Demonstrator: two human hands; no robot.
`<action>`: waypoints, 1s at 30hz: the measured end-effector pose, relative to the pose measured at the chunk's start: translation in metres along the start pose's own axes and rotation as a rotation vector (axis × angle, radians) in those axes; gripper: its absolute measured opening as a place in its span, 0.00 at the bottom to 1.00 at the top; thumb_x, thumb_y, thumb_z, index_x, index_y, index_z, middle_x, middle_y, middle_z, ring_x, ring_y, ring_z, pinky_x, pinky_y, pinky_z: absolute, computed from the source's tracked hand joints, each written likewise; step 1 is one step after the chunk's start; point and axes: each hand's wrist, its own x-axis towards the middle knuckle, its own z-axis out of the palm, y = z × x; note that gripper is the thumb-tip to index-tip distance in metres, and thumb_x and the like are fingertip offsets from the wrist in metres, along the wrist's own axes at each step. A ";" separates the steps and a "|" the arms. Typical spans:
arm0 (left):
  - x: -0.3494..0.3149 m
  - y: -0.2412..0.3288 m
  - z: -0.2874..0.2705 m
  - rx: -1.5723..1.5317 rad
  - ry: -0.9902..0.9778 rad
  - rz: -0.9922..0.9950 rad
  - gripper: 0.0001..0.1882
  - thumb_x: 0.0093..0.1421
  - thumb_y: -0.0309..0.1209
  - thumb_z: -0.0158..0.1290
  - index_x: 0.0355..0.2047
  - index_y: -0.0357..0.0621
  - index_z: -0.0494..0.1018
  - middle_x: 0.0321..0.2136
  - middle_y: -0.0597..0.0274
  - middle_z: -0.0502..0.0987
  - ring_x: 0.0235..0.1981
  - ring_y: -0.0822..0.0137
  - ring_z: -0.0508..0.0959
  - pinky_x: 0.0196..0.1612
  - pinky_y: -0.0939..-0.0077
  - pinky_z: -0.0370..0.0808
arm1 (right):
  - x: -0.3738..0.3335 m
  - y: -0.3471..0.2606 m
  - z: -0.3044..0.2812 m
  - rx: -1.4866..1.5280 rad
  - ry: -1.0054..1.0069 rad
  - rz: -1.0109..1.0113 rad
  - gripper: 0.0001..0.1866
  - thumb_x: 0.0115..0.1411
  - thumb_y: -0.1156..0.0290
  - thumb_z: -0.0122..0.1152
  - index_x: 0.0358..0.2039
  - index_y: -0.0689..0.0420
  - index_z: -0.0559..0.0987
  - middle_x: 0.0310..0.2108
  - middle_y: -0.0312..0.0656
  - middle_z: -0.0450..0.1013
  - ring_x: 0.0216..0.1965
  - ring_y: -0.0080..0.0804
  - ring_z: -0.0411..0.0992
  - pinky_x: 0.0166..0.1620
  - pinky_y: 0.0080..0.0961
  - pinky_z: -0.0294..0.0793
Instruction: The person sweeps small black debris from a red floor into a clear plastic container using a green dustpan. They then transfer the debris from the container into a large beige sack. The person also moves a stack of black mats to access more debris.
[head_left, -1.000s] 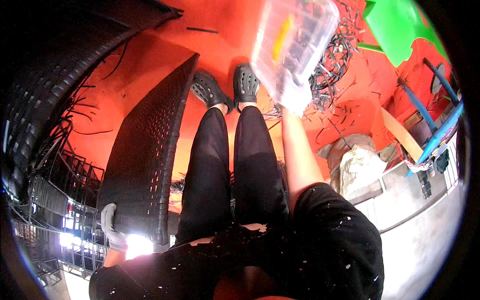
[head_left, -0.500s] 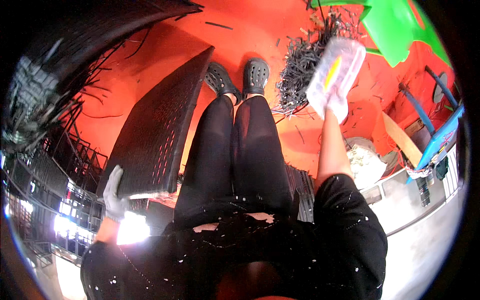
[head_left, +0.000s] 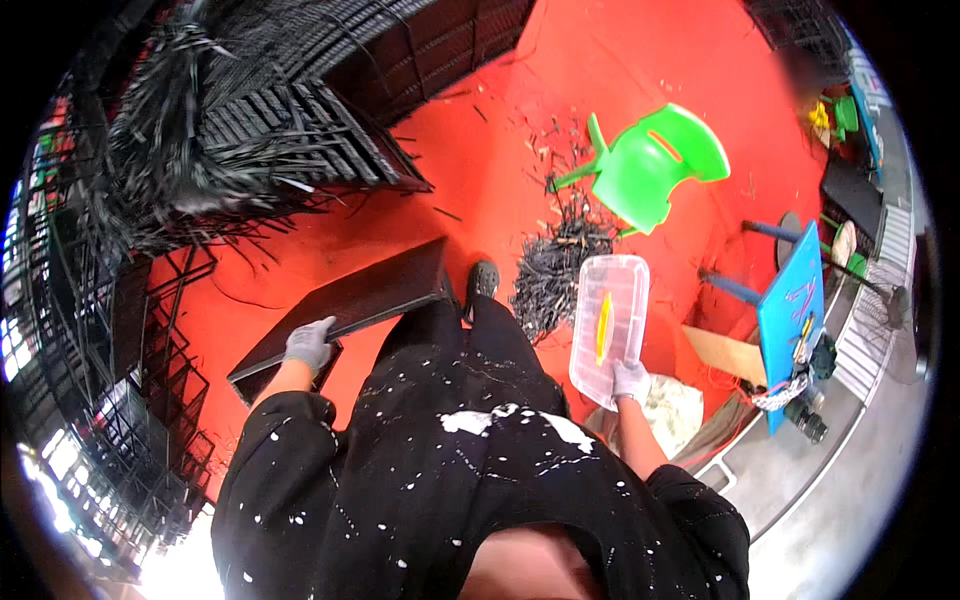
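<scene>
Left hand (head_left: 308,345) on a dark panel (head_left: 370,288), right hand (head_left: 631,380) on a clear box (head_left: 627,315).
In the head view, the right hand grips the box's near right corner; its long axis runs forward from there, beside the black strips (head_left: 560,275), a yellow piece (head_left: 604,328) in or on it. The left hand, well apart from the box, has its fingers closed over the panel's edge, 1 item per hand.
</scene>
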 end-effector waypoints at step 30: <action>0.015 0.336 -0.299 -0.067 0.360 0.481 0.12 0.51 0.32 0.51 0.34 0.43 0.80 0.31 0.47 0.80 0.37 0.51 0.81 0.40 0.59 0.77 | -0.034 0.094 -0.088 -0.249 0.101 -0.023 0.23 0.52 0.50 0.52 0.31 0.57 0.83 0.32 0.55 0.77 0.38 0.50 0.77 0.42 0.43 0.74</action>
